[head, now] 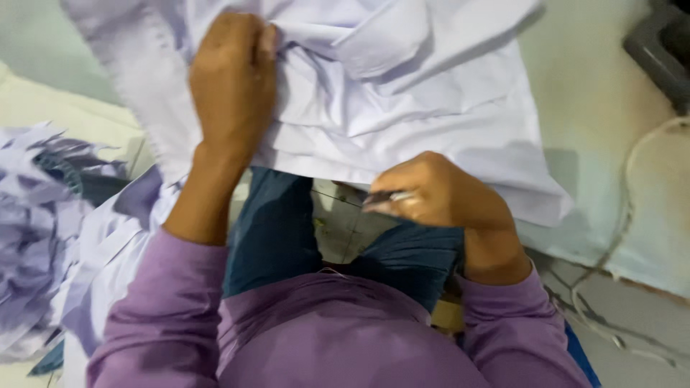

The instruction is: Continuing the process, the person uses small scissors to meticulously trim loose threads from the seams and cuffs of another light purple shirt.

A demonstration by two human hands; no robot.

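Note:
A white garment [402, 108], with a collar folded over near the top, lies spread over a pale table in front of me. My left hand [231, 79] is closed on a bunch of its cloth near the top left. At the garment's lower hem, my right hand [431, 192] pinches a small dark metal tool [384, 197], possibly a thread snipper. A thin thread [336, 195] runs from that hand to the left. My purple sleeves and dark trousers fill the bottom of the view.
A heap of white and pale lilac cloth [50, 237] lies at the left. A white cable [632, 179] curves down the right side of the pale table [604, 108]. A grey machine part [658, 47] sits at the top right corner. Tiled floor shows between my knees.

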